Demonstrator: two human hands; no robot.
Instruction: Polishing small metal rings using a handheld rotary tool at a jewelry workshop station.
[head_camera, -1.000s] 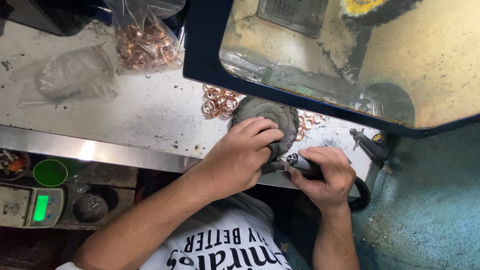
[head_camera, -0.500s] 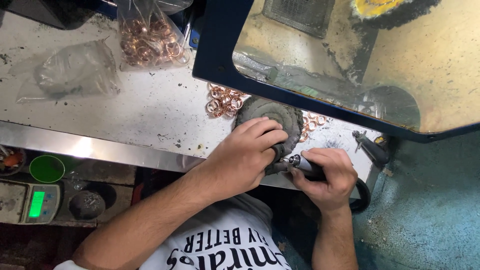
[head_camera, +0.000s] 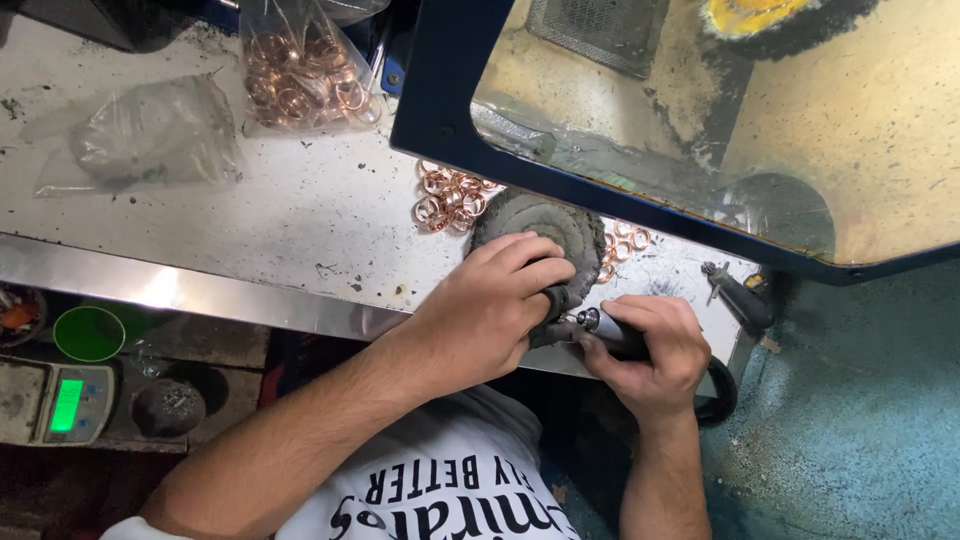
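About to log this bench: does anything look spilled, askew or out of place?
Loose copper rings lie scattered on the bench beside the grey pad, while others sit bagged. Dark grime speckles the bench. The left hand and right hand meet at a rotary tool.

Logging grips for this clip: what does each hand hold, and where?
Right hand grips a handheld rotary tool around its body. Left hand pinches something small at the tool's tip; what cannot be told.
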